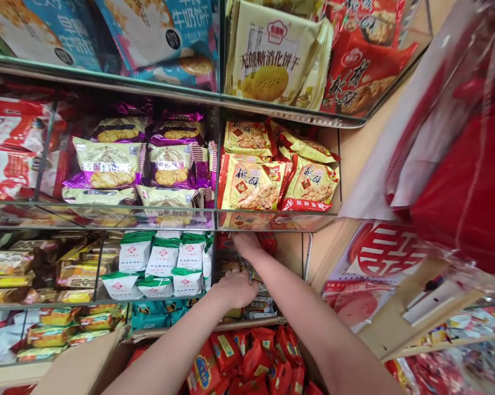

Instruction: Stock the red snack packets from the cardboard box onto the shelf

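Snack packets (260,306) lie in a dim bay of the rack (214,99), third level down, right of the middle upright and under a glass shelf (272,220).

The hanging red bags (470,181) crowd the right side. They are close enough that a wide elbow swing could brush them and set them swaying. A cardboard box (83,365) sits low on the left beside the left forearm, so that arm has little room to drop or pull sideways.

The glass shelf is the main hazard. Its front edge runs just above both wrists, and a quick upward pull could knock a wrist against it. That could jolt the biscuit bags (251,184) leaning at its lip, and the front ones look ready to slide off. The white and green boxes (161,258) in the next bay are stacked loosely, and a nudge through the gap might tip them. The red packs (264,356) heaped below would catch anything dropped.

The right hand (247,244) reaches deepest, with its fingers hidden under the glass, so I cannot tell whether it grips anything. The left hand (235,288) is curled, knuckles up, over the packets. I cannot tell whether it pinches one. Straight back toward the body looks like the only clear path.
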Demonstrator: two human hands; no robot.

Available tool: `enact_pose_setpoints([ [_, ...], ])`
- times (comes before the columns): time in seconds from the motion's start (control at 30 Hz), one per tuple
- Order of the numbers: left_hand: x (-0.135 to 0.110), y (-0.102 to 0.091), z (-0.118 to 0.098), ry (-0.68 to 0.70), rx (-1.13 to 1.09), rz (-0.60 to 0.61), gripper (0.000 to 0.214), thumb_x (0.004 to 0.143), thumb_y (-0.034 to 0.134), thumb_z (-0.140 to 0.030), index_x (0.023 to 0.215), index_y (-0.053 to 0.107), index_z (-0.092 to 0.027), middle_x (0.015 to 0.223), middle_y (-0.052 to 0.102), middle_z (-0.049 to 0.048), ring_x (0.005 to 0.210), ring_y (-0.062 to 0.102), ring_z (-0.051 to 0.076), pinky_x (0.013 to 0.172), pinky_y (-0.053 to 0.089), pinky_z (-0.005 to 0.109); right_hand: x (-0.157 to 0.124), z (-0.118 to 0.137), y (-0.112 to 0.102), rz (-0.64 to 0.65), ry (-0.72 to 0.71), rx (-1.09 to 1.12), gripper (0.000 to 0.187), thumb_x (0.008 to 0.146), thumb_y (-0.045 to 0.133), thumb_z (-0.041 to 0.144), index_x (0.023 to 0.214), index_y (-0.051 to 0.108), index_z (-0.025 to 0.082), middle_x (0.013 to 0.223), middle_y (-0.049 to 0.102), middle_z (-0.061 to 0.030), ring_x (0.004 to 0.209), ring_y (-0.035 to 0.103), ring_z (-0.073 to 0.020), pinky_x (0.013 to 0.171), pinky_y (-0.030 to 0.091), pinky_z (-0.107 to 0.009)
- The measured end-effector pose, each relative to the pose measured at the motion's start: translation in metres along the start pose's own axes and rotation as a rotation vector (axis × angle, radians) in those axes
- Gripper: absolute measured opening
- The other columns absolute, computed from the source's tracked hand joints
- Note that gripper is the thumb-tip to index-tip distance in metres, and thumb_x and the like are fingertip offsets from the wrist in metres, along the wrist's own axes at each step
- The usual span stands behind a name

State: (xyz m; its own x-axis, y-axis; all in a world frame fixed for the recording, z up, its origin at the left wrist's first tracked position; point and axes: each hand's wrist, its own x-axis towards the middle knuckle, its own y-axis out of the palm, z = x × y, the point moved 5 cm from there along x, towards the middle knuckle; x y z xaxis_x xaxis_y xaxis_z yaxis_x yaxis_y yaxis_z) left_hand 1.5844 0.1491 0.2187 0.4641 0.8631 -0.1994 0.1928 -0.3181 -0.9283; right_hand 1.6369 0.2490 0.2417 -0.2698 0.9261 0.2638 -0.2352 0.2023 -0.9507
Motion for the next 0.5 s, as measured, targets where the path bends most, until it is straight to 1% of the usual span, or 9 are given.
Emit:
enact_pose_setpoints([
  [0.07, 0.006, 0.001, 0.001, -0.027, 0.001, 0.077, 0.035, 0.083, 0.047, -0.035, 0.113, 0.049, -0.017, 0.119, 0.052, 0.0083, 0.103, 0.053, 0.023, 0.085, 0.042, 0.046, 0.005, -0.004, 0.005, -0.019, 0.01, 0.005, 0.038, 0.083, 0.036, 0.015, 0.12, 0.046, 0.015, 0.125, 0.048, -0.0092, 0.118, 0.039, -0.022, 0.101, 0.02, -0.039],
  [0.13, 0.009, 0.001, 0.0, -0.041, 0.01, 0.138, 0.032, 0.082, 0.048, -0.033, 0.111, 0.05, -0.017, 0.115, 0.055, 0.0074, 0.098, 0.055, 0.021, 0.082, 0.045, 0.044, 0.007, -0.009, 0.008, -0.024, 0.013, 0.015, 0.038, 0.084, 0.038, 0.019, 0.121, 0.046, 0.017, 0.126, 0.047, -0.007, 0.118, 0.038, -0.0219, 0.101, 0.021, -0.039],
  [0.23, 0.013, -0.002, -0.004, -0.06, 0.037, 0.174, 0.031, 0.081, 0.051, -0.03, 0.11, 0.051, -0.017, 0.118, 0.053, 0.0071, 0.101, 0.053, 0.022, 0.083, 0.044, 0.045, 0.005, -0.014, 0.007, -0.033, -0.003, 0.029, 0.04, 0.081, 0.044, 0.024, 0.121, 0.046, 0.019, 0.127, 0.046, -0.0048, 0.119, 0.037, -0.0221, 0.1, 0.024, -0.037],
  [0.33, 0.022, -0.004, -0.004, -0.116, 0.072, 0.145, 0.037, 0.08, 0.052, -0.03, 0.115, 0.047, -0.018, 0.124, 0.047, 0.0078, 0.108, 0.048, 0.025, 0.088, 0.039, 0.049, 0.002, -0.022, -0.002, -0.063, 0.002, 0.04, 0.039, 0.08, 0.045, 0.024, 0.12, 0.047, 0.021, 0.128, 0.045, -0.004, 0.12, 0.035, -0.0218, 0.101, 0.023, -0.036],
  [0.43, 0.037, -0.006, 0.002, -0.207, 0.114, 0.071, 0.039, 0.08, 0.053, -0.029, 0.117, 0.045, -0.02, 0.127, 0.045, 0.0075, 0.11, 0.046, 0.026, 0.09, 0.036, 0.051, 0.0, -0.034, -0.012, -0.103, 0.071, 0.048, 0.037, 0.083, 0.037, 0.019, 0.119, 0.048, 0.021, 0.126, 0.047, -0.0043, 0.12, 0.034, -0.0213, 0.102, 0.019, -0.038],
  [0.5, 0.048, -0.006, 0.007, -0.249, 0.142, 0.017, 0.038, 0.08, 0.053, -0.028, 0.116, 0.046, -0.02, 0.127, 0.045, 0.0073, 0.111, 0.045, 0.026, 0.091, 0.035, 0.05, -0.003, -0.042, -0.015, -0.116, 0.109, 0.058, 0.038, 0.084, 0.033, 0.015, 0.119, 0.048, 0.022, 0.124, 0.05, -0.0032, 0.121, 0.034, -0.0202, 0.103, 0.018, -0.038],
])
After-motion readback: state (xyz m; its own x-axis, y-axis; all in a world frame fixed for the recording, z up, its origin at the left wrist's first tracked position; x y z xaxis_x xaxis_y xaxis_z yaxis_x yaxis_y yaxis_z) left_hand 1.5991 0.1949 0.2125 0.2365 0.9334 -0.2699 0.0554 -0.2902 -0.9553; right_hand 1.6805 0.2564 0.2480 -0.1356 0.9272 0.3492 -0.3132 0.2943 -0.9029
